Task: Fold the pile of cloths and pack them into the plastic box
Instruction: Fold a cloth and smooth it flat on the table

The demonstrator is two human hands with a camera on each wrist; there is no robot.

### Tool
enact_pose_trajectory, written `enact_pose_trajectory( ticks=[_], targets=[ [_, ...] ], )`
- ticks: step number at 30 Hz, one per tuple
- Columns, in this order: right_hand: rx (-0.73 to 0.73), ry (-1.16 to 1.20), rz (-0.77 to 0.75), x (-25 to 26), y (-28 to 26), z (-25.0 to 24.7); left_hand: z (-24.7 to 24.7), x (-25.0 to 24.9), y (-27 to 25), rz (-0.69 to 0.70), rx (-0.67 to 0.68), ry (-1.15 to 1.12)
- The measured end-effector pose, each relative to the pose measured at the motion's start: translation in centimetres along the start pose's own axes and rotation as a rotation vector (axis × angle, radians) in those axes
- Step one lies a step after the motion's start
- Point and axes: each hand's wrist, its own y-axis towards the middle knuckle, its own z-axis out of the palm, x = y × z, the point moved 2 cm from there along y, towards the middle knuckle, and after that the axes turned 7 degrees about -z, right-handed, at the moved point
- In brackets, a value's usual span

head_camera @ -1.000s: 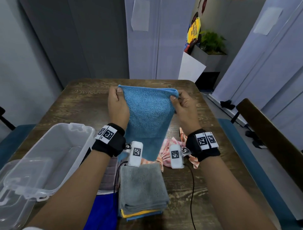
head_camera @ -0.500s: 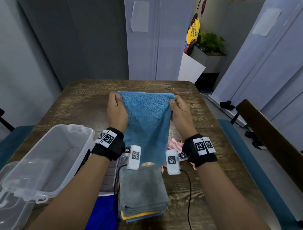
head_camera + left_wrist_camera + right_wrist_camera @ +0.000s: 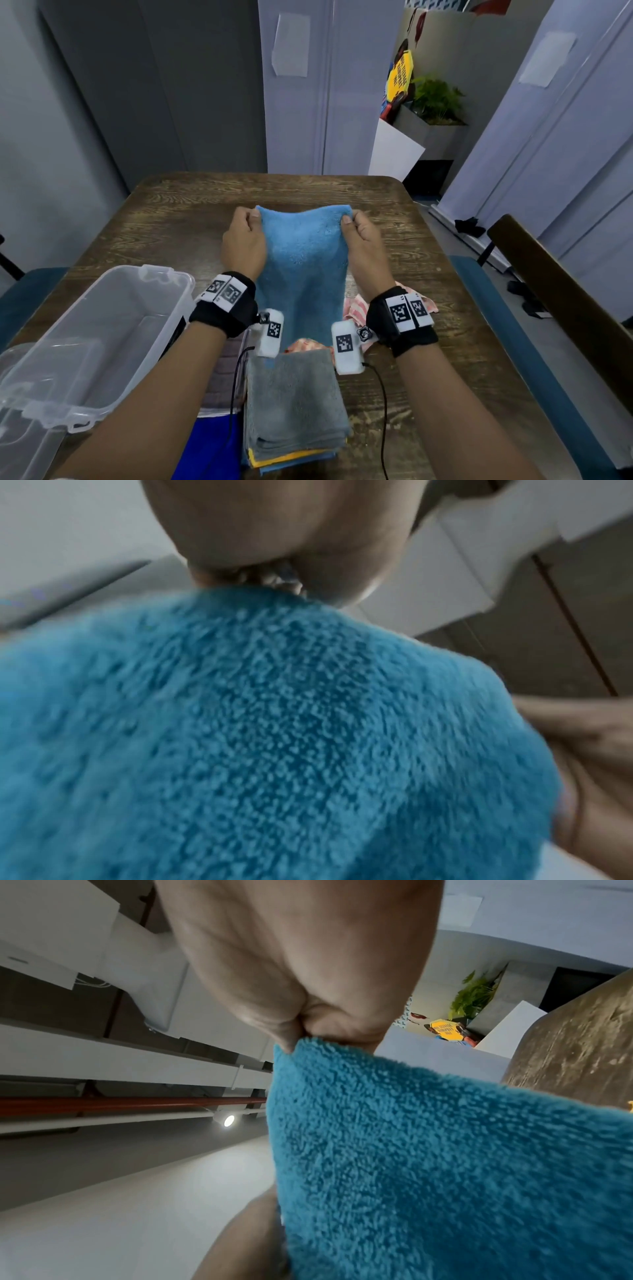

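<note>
A light blue cloth (image 3: 303, 270) hangs over the middle of the table, held up by its two top corners. My left hand (image 3: 244, 240) pinches the left corner and my right hand (image 3: 361, 240) pinches the right corner. The cloth (image 3: 274, 737) fills the left wrist view under my left hand (image 3: 274, 547). In the right wrist view my right hand (image 3: 308, 988) pinches the cloth (image 3: 428, 1164) corner. A stack of folded cloths (image 3: 294, 407), grey on top, lies near the table's front. The clear plastic box (image 3: 85, 342) stands open at the left.
A pink striped cloth (image 3: 356, 305) lies crumpled behind the stack, partly hidden by the blue cloth. A dark blue cloth (image 3: 209, 448) sits at the front edge beside the box. The box lid (image 3: 20, 445) lies at the far left. A chair back (image 3: 565, 308) stands at the right.
Both hands have moved down and closer together with the blue cloth, so its top edge now sags a little and its lower end hangs nearer the folded stack.
</note>
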Motion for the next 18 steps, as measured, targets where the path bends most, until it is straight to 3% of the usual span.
enact_pose_trajectory(
  ticks=[3,6,13,18],
  targets=[
    [0.102,0.032,0.05,0.2,-0.6,0.9,1.0,0.3,-1.0,0.197,0.116,0.023],
    [0.167,0.071,0.061,0.8,-0.7,1.0,2.1,-0.6,-2.5,0.405,0.367,-0.016],
    [0.231,0.086,0.119,2.7,-1.2,0.0,2.7,-2.0,-3.6,0.246,0.638,-0.176],
    [0.26,0.13,0.173,3.3,-1.5,-0.7,3.0,-2.9,-3.9,0.231,0.609,-0.199]
  ],
)
